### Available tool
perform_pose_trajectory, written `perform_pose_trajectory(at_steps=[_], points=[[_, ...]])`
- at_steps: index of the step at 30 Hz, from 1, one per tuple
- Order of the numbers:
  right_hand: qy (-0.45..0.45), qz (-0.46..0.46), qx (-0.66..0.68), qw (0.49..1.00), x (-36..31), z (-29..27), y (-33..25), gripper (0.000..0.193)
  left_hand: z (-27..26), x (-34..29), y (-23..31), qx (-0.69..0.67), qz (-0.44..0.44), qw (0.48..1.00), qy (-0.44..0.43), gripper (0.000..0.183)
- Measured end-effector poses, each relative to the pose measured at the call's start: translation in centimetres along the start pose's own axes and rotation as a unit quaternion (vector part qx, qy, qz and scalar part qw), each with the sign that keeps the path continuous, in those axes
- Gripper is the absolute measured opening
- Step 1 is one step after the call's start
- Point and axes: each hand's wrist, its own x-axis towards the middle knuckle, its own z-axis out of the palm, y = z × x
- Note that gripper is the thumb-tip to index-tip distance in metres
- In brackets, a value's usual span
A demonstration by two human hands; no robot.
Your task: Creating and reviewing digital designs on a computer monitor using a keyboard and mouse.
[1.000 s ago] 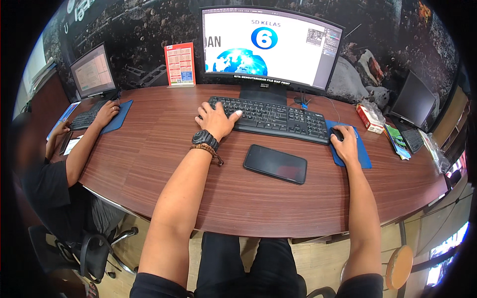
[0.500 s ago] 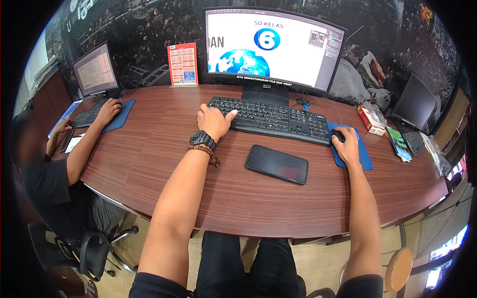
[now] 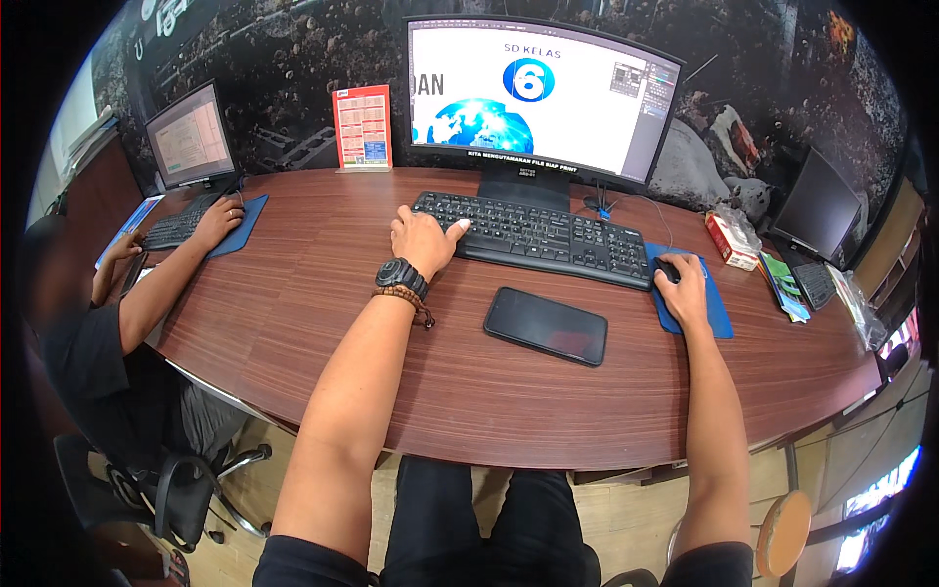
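My left hand (image 3: 424, 245), with a black watch and a beaded bracelet on the wrist, rests on the left end of a black keyboard (image 3: 562, 235). Its thumb stands apart from the fingers, and the fingertips are partly hidden over the keys. My right hand (image 3: 688, 292) is wrapped over a black computer mouse (image 3: 668, 268) on a blue mouse pad (image 3: 720, 311). Between my forearms a dark smartphone (image 3: 546, 327) lies screen up. Behind the keyboard stands a curved monitor (image 3: 587, 122) showing a design with a blue globe and a blue circle.
A co-worker sits at the left, hands at another keyboard (image 3: 178, 225) before a second monitor (image 3: 191, 137). A red-framed calendar (image 3: 363, 129) stands at the back. To the right are a red and white box (image 3: 732, 243), leaflets (image 3: 783, 289) and a dark monitor (image 3: 820, 207).
The co-worker's right hand and forearm have shifted slightly on their blue pad. My own hands stay in the same places, and the picture on my monitor looks unchanged.
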Motion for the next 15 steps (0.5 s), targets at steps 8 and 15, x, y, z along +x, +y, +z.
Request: perform_pose_trajectory(at_steps=[8, 15], points=[[0.004, -0.009, 0.012, 1.000, 0.0, -0.1, -0.1, 0.033, 0.1, 0.0, -0.1, 0.005, 0.006, 1.000, 0.011, 0.086], [0.001, 0.013, -0.018, 1.000, -0.4, -0.2, -1.3, 0.040, 0.2, 0.0, -0.2, 0.001, 0.000, 1.000, -0.005, 0.087]])
